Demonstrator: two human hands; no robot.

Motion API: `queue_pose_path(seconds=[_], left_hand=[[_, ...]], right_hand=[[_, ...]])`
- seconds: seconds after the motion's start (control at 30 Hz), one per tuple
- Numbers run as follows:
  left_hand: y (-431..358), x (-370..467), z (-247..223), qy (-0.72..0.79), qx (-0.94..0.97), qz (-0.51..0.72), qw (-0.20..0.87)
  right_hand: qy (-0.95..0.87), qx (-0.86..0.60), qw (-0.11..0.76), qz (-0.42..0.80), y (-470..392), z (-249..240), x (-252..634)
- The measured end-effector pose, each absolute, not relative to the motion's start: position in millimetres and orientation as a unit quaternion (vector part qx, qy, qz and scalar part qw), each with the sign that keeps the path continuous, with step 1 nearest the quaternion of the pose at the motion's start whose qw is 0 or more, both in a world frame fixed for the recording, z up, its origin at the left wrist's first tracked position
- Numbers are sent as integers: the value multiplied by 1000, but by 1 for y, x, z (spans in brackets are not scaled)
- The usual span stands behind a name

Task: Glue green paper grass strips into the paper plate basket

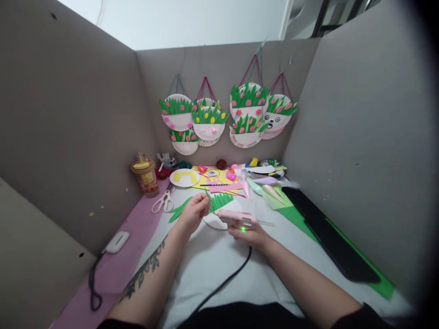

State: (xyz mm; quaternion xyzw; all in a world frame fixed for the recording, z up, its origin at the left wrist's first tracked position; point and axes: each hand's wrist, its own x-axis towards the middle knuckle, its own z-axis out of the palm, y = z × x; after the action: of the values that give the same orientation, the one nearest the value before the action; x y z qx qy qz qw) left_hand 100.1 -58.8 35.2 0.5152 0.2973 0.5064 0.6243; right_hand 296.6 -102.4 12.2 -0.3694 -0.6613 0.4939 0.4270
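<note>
My right hand (247,235) is closed around a pink glue gun (238,216) with a lit green light and a glue stick jutting from its back. Its nozzle points left, close to my left hand (197,209). Between the pinched fingertips of that hand is a thin green paper strip (207,193). Under both hands lies a white paper plate (216,222) with a row of green paper grass (221,201) on it. Loose green paper leaves (180,209) rest to the left, partly behind my left wrist.
White scissors (163,201) and a lidded cup (146,176) stand at the left. A plate with yellow paper (185,178), coloured paper and clay lie at the back. A black board (329,235) lies right. Decorated plates (209,123) hang on the back wall. The gun's cord (226,281) crosses the front.
</note>
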Motion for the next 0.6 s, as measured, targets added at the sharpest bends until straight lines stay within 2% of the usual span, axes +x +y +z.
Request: queue_pose_path(seconds=[0.17,0.3,0.4,0.5,0.6], left_hand=[[-56,99,34,311,518,510,612],[-49,98,28,374,510,508,585],[-45,96,21,447,473,486,584],[-43,96,16,487,433,457,606],[-43,95,13,506,418,438,614]], right_hand=[[-637,-328,416,560,-101,8,301],[-551,-302,506,590,-89,9,308],[-461,-433,595,497,-75,9,317],[-407,-589,571,402,-63,3,327],[-429,-586,545,419,-57,-6,330]])
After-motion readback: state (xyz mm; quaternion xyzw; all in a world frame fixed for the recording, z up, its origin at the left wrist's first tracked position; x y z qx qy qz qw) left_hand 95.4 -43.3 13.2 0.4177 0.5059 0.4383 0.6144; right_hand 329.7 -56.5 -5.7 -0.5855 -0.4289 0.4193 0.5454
